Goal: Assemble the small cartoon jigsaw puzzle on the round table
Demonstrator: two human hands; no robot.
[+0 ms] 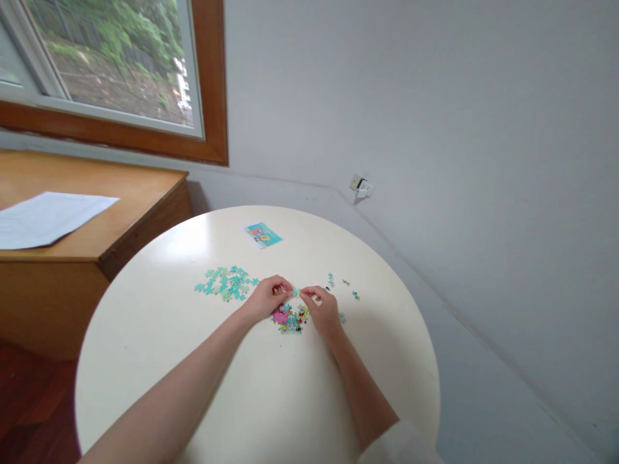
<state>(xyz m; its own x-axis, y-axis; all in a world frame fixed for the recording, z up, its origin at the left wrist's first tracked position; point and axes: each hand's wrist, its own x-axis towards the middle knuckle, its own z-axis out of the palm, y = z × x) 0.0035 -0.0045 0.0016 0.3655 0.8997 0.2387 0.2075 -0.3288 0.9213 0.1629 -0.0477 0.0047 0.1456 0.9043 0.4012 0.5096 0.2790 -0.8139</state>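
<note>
My left hand [267, 298] and my right hand [323, 308] meet over a round cream table [203, 386]. Both pinch with closed fingers at a small teal puzzle piece [295, 292] held between their fingertips. Just below the hands lies a partly joined puzzle patch [290, 318] with pink, yellow and teal colours. A pile of loose teal puzzle pieces [225, 282] lies to the left of my left hand.
A small picture card [263, 234] lies at the table's far side. A few stray pieces [344, 285] lie right of my hands. A wooden cabinet [120, 212] with a white paper sheet [46, 218] stands left, under a window. A wall socket [362, 187] is behind.
</note>
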